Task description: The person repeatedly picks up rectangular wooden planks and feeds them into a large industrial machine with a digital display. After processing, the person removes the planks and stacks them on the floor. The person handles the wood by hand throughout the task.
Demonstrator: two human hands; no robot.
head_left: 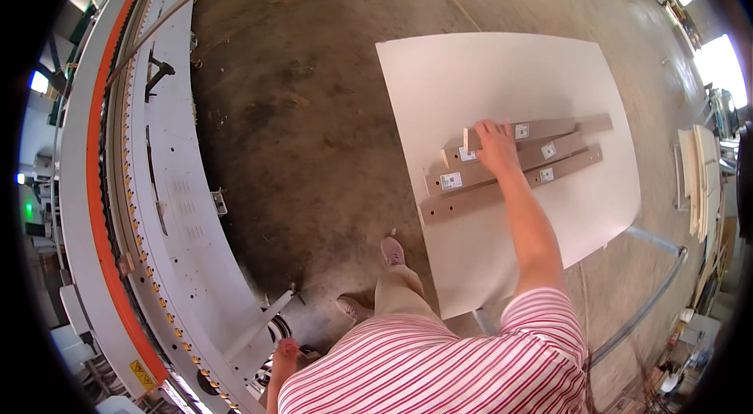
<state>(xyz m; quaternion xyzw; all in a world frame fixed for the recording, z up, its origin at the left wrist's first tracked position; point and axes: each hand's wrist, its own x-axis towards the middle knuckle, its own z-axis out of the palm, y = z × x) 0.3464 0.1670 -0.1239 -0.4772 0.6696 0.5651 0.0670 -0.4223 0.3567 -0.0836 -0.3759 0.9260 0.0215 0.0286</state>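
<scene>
My right hand (pixel 496 146) reaches over the white sheet board (pixel 486 73) and is closed round the uppermost brown wooden strip (pixel 558 128) near its left end. Beneath and beside this strip lie several similar brown strips (pixel 514 193), loosely overlapping, with small round holes near their ends. Several carry a white printed label (pixel 451 180). Low at the left, my left hand (pixel 288 348) hangs beside my body, away from the strips and close to the machine; its fingers are too small and blurred to read.
A long white machine (pixel 176 202) with an orange band (pixel 110 257) runs along the left. One narrow strip (pixel 176 10) lies across it. A metal frame tube (pixel 647 312) sticks out right of the sheet. Leaning panels (pixel 698 171) stand farther right, beyond the concrete floor (pixel 290 92).
</scene>
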